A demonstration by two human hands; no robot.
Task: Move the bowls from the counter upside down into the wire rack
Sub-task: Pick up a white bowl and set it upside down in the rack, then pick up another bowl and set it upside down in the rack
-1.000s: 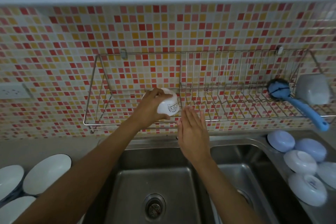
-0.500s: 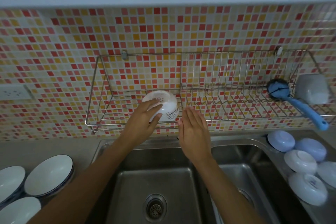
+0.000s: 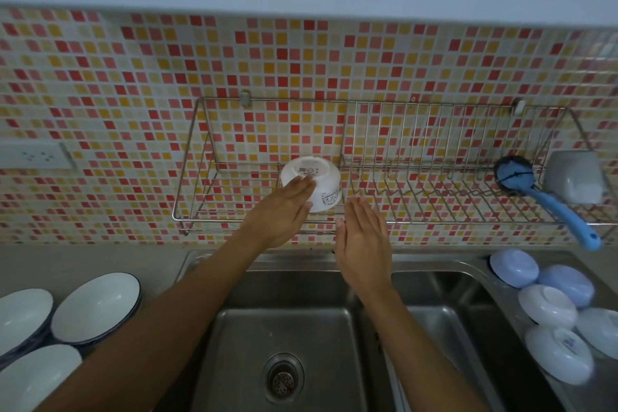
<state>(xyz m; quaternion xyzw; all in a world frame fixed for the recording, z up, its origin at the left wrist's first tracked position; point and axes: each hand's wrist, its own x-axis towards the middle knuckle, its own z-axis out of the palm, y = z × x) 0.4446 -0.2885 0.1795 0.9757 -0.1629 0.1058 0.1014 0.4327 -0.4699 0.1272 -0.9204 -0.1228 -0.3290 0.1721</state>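
A small white bowl (image 3: 316,179) stands upside down in the left section of the wire rack (image 3: 240,219), its labelled base facing up. My left hand (image 3: 279,214) lies flat against the bowl's front side, fingers straight and touching it, not wrapped around it. My right hand (image 3: 363,239) hovers open just right of the bowl, in front of the rack's rail, holding nothing. Several upside-down white and pale blue bowls (image 3: 546,306) sit on the counter at the right of the sink.
A double steel sink (image 3: 284,328) lies below my arms. Three upright white bowls with dark rims (image 3: 95,306) stand on the left counter. A blue dish brush (image 3: 548,201) and a grey cup (image 3: 573,177) occupy the rack's right end. A wall socket (image 3: 35,155) is at the left.
My left hand has let go of the bowl, slid down off its top and now rests flat on its front. The bowl stays upside down in the rack. My right hand barely moved.
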